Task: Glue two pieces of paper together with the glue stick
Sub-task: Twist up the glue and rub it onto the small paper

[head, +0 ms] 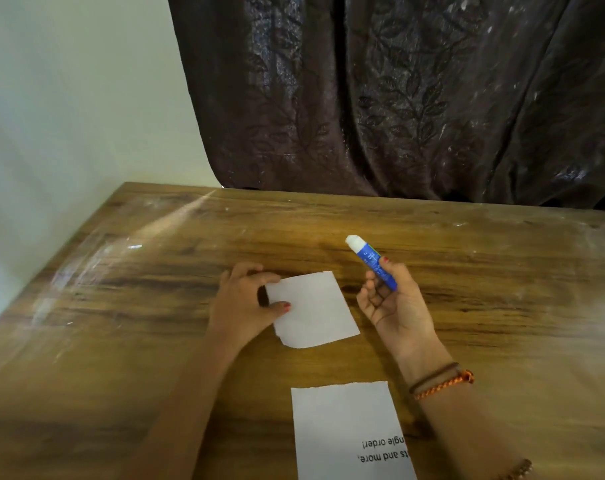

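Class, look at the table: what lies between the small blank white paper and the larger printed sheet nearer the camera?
Only bare wooden table, seen from the head view, between the small blank white paper and the larger printed sheet.

A wooden table point(128, 306) with dark grain streaks and pale scuffed smears fills the lower view. Behind its far edge hangs a dark brown curtain point(398, 98) patterned with leaves; a pale wall point(69, 98) stands past the far left corner.
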